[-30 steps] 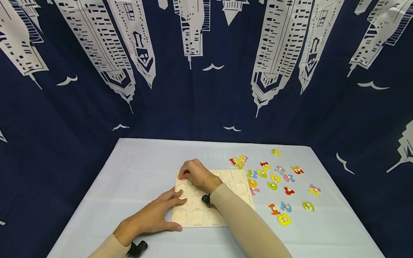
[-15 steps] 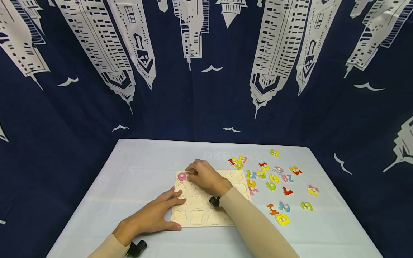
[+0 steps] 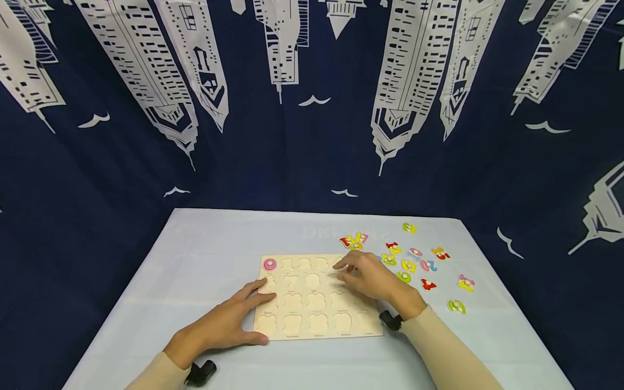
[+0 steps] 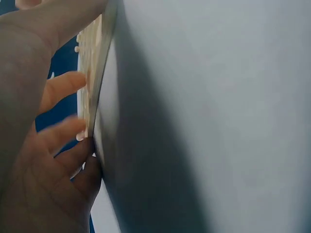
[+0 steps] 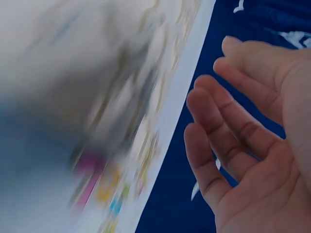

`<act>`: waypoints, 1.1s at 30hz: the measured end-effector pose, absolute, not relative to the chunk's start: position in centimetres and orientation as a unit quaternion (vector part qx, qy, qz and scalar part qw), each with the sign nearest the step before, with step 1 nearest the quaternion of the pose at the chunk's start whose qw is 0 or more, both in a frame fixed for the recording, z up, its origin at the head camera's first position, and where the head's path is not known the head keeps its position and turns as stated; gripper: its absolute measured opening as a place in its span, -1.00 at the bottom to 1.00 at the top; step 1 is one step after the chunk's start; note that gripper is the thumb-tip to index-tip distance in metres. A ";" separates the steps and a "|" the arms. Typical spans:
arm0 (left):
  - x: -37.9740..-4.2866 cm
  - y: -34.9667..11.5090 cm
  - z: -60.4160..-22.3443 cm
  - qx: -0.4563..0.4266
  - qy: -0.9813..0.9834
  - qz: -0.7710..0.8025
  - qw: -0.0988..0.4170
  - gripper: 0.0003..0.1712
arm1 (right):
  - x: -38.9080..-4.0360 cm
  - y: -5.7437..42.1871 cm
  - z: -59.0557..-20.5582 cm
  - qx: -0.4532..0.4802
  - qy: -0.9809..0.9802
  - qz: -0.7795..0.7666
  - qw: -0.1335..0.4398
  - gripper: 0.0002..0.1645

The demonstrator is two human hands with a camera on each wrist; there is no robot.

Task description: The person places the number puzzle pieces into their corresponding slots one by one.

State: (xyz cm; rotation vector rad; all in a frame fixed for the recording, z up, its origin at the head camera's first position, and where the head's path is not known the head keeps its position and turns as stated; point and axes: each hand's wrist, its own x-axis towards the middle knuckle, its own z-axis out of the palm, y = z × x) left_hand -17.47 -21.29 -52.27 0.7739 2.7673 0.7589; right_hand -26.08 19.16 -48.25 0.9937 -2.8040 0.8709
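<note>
A pale wooden number-puzzle board [image 3: 303, 297] with shaped recesses lies on the table in the head view. A pink zero piece [image 3: 270, 264] sits in its far left recess. My left hand [image 3: 216, 326] rests at the board's left side, fingers spread over the edge and thumb by the near corner. The left wrist view shows that hand's fingers [image 4: 63, 90] against the board's edge [image 4: 100, 68]. Over the right part of the board is my right hand [image 3: 375, 279], fingers slightly bent and apart. Nothing is held in the right hand [image 5: 248, 141] in its wrist view.
Several colourful number pieces lie right of the board, among them a red four [image 3: 428, 284], a green three [image 3: 456, 307] and a green 13 [image 3: 409, 228]. Some are hidden behind the right hand and forearm. A dark blue patterned cloth [image 3: 292, 157] hangs behind the white table [image 3: 209, 244].
My right hand has let go of the pink zero in the far left recess and moved right across the board. My left hand has stayed at the board's left edge.
</note>
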 end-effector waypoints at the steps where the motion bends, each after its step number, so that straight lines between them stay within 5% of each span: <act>1: -17.5 -21.3 -52.3 0.254 0.929 0.254 0.085 0.21 | -25.6 20.3 -48.2 0.316 -0.906 0.281 0.018 -0.76; 15: -17.1 -21.3 -52.0 0.240 0.934 0.253 0.074 0.29 | -20.2 31.6 -48.9 0.256 -0.935 0.246 -0.022 -0.68; 33: -17.5 -21.9 -52.8 0.242 0.930 0.267 0.072 0.31 | -19.6 33.5 -50.8 0.259 -0.932 0.250 -0.034 -0.81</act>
